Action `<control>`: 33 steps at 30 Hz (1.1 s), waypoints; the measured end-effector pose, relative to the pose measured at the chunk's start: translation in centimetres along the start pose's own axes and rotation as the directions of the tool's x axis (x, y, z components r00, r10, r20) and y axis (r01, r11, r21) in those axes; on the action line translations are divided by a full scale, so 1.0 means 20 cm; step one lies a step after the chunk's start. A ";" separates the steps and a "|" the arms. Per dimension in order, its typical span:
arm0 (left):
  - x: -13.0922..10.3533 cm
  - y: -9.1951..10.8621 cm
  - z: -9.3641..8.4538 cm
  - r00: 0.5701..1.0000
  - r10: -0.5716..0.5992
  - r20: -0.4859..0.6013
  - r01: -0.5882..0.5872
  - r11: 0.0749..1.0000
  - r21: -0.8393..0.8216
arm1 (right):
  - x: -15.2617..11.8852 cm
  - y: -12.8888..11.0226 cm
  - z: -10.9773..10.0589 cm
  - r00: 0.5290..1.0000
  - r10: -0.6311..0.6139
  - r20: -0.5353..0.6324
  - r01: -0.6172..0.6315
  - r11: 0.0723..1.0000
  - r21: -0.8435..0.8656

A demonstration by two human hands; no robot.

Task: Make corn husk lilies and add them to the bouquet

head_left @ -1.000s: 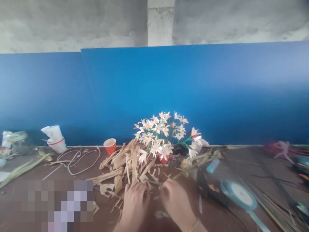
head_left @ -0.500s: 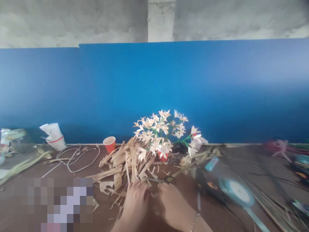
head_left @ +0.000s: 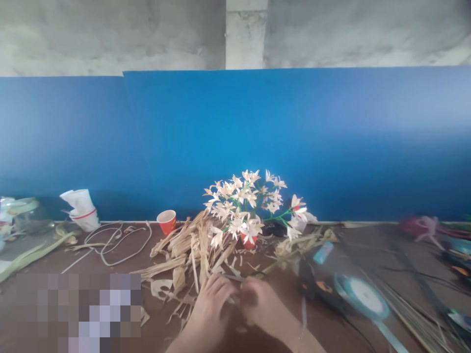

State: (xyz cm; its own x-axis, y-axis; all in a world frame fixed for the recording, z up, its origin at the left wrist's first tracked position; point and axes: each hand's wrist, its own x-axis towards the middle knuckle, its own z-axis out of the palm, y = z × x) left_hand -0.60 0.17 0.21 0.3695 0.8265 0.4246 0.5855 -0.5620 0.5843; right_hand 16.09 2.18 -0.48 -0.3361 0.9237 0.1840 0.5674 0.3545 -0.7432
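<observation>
My left hand [head_left: 214, 301] and my right hand [head_left: 263, 304] are close together over the near middle of the brown table. Fingers on both are curled inward. A small pale piece shows between the fingertips, too blurred to name. Just beyond the hands lies a thin grey blade-like strip [head_left: 232, 277], partly hidden by the fingers. Dried corn husks [head_left: 200, 245] are heaped beyond my left hand, with torn scraps around them. Behind the hands, white husk-like flowers [head_left: 239, 208] on green stems stand in a red cup [head_left: 249, 240].
A red paper cup [head_left: 167, 222] and a white cup with paper [head_left: 85, 215] stand at the back left, near a white cable [head_left: 104, 255]. On the right lie a light-blue ribbon roll [head_left: 364, 296], a dark tool [head_left: 312, 282] and thin stalks [head_left: 408, 314]. A blue partition [head_left: 235, 122] rises behind.
My hands have drawn closer together, and my right hand's fingers have moved off the dark loop behind them. A small pale piece now shows between the fingertips. The view has tipped slightly upward.
</observation>
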 end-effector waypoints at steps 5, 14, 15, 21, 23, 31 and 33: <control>0.00 -0.02 0.01 0.996 0.052 -0.076 -0.051 0.998 0.021 | 0.01 -0.01 -0.02 1.000 -0.004 0.016 0.002 0.991 0.134; 0.00 -0.02 0.02 0.994 -0.052 -0.094 0.059 0.995 0.075 | -0.02 -0.05 -0.02 0.943 -0.327 -0.066 0.297 0.915 -0.274; 0.00 -0.02 0.02 0.994 -0.055 -0.093 0.063 0.995 0.082 | -0.02 -0.05 -0.02 0.937 -0.342 -0.068 0.305 0.898 -0.317; 0.00 0.00 0.06 0.969 -0.174 -0.174 0.199 0.970 0.140 | -0.01 -0.04 0.03 0.906 -0.400 -0.142 0.309 0.851 -0.425; -0.01 0.00 0.07 0.957 -0.200 -0.209 0.230 0.964 0.134 | -0.01 -0.04 0.05 0.887 -0.417 -0.197 0.299 0.845 -0.444; -0.01 0.02 0.07 0.929 -0.263 -0.260 0.311 0.936 0.167 | -0.02 -0.05 0.09 0.891 -0.346 -0.293 0.178 0.862 -0.475; -0.01 0.02 0.07 0.922 -0.287 -0.259 0.340 0.921 0.189 | -0.02 -0.05 0.09 0.888 -0.329 -0.320 0.154 0.871 -0.467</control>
State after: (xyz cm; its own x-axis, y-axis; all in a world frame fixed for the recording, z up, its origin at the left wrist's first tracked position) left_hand 0.51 -0.05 -0.57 -0.0143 0.9150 0.4032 0.8012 -0.2308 0.5521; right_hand 14.38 1.16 -0.92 -0.2446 0.7505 0.6139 0.7933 0.5189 -0.3183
